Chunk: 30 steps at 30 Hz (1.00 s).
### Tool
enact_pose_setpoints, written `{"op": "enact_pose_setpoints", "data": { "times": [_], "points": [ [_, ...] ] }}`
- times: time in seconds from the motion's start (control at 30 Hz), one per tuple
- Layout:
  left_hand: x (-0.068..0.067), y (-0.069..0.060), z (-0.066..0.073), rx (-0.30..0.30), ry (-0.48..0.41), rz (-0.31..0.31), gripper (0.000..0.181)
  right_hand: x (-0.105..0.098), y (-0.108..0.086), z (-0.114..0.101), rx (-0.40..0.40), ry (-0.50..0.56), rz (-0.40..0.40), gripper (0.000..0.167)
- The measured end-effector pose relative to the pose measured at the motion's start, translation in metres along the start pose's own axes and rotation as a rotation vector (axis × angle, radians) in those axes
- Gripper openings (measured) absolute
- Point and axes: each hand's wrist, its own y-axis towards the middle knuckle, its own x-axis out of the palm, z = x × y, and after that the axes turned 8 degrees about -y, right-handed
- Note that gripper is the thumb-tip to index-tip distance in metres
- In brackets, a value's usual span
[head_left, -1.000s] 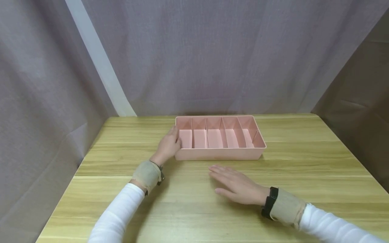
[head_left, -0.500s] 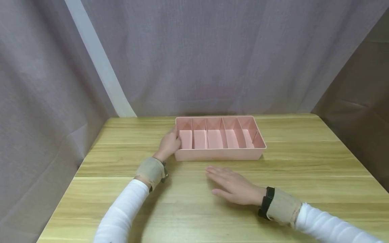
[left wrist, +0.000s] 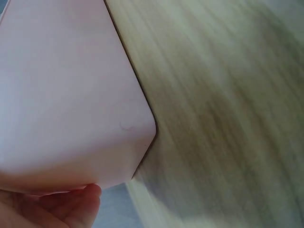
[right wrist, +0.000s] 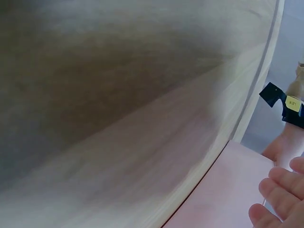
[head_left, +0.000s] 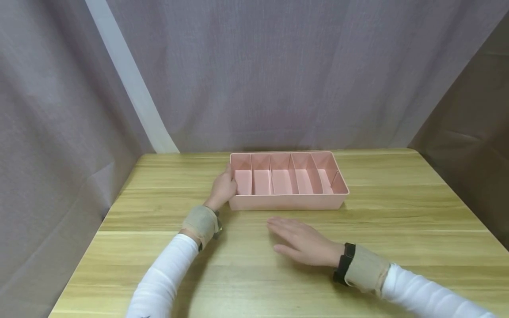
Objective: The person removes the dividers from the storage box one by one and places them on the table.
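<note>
A pink box with several compartments [head_left: 288, 202] sits on the wooden table [head_left: 246, 274], its dividers running front to back. No contents show in the compartments. At its left end my left hand [head_left: 222, 187] grips the side wall close to the front corner. The left wrist view shows curled fingers [left wrist: 78, 206] against the end wall of the box; the thumb is hidden there. My right hand [head_left: 304, 242] is in front of the box, palm down with fingers stretched out, apart from it. In the right wrist view its straight fingers [right wrist: 282, 190] hold nothing.
A grey curtain [head_left: 270, 75] hangs just behind the table's far edge, and more cloth hangs on the left and right sides. Both wrists wear a tan wrap with a black strap [head_left: 344, 264].
My right hand has drifted slightly to the left. The left wrist and forearm have shifted a little to the right, while the left fingers stay at the box's end. The box has barely moved.
</note>
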Motion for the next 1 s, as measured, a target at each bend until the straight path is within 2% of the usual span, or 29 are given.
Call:
{"op": "enact_pose_setpoints", "data": {
  "times": [0.4,0.6,0.77,1.0],
  "points": [
    [0.001,0.0,-0.001,-0.027,0.006,-0.004,0.056,-0.001,0.012,0.003,0.041,0.032,0.046,0.052],
    [0.001,0.001,-0.001,-0.035,-0.01,0.018,0.054,-0.004,0.023,0.002,0.049,0.039,0.155,0.042],
    [0.002,0.0,-0.001,-0.057,-0.026,0.001,0.052,-0.004,0.031,0.001,0.079,0.053,0.257,0.032],
    [0.003,0.001,-0.003,-0.053,-0.028,0.009,0.051,-0.006,0.043,0.001,0.206,0.111,0.452,0.013]
  ]
}}
